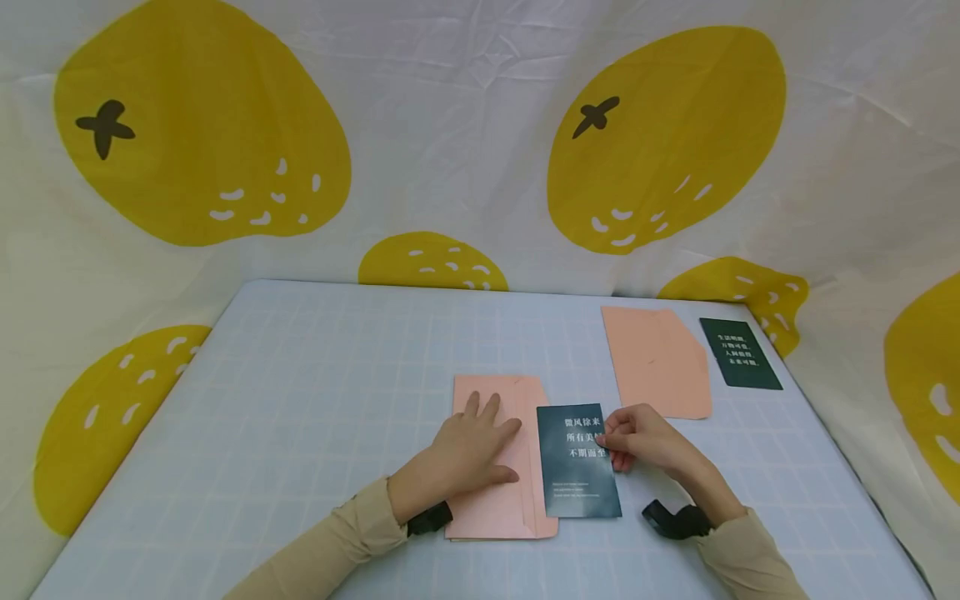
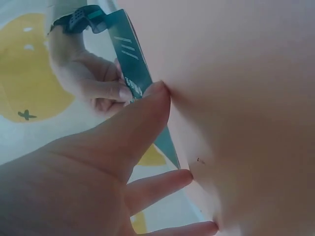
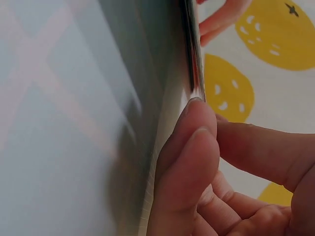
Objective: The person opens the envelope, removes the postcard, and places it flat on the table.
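A pink envelope lies in front of me on the table, its flap side to the right. My left hand rests on it with the fingers spread. In the left wrist view, the thumb and fingertips touch the pink paper. My right hand pinches the right edge of a dark green card with white lettering between thumb and fingers. The card's left edge lies over or beside the envelope's right edge; whether any of it is inside cannot be told. In the right wrist view the card appears edge-on at the fingertips.
Another pink envelope lies at the back right of the table. Beside it, near the table's right edge, is a second dark green card with white text. A pale checked cloth covers the table. Behind hangs a white curtain with yellow fruit shapes.
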`<state>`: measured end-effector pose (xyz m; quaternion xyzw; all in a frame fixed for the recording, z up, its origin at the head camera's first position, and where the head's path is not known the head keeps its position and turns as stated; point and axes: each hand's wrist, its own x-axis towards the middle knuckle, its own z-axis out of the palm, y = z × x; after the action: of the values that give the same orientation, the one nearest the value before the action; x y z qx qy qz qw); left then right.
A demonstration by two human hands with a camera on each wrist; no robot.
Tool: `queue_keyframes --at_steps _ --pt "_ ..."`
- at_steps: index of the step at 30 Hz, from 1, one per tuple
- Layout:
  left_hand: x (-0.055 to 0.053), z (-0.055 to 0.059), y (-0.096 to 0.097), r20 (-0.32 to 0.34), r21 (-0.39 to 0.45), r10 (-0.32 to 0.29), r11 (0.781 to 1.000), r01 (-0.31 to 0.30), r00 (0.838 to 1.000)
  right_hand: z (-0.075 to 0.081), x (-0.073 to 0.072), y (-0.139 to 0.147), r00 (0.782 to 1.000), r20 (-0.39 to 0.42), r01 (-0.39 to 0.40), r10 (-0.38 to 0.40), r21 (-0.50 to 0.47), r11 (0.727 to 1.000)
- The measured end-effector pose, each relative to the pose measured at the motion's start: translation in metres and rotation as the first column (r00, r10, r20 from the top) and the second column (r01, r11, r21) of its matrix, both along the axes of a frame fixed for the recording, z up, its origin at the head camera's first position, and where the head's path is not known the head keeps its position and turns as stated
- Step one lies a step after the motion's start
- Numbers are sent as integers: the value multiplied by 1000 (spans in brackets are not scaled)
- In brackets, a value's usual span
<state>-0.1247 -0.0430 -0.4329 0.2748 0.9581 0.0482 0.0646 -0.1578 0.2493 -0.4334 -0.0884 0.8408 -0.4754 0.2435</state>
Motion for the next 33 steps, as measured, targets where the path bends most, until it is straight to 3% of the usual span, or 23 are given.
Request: queue_keyframes --at_steps 6,14,21,33 --pt "3 -2 -10 80 52 -33 998 29 996 1 1 8 1000 -6 -10 10 -22 1000" --pt "9 -6 -24 193 73 -89 994 76 977 3 6 24 1000 -3 -23 23 -44 999" --pt "18 -7 -24 147 67 -130 990 121 981 3 11 35 999 9 -36 36 -49 998" --pt "29 -13 -13 69 16 -146 989 145 987 6 20 53 1000 16 -8 8 11 1000"
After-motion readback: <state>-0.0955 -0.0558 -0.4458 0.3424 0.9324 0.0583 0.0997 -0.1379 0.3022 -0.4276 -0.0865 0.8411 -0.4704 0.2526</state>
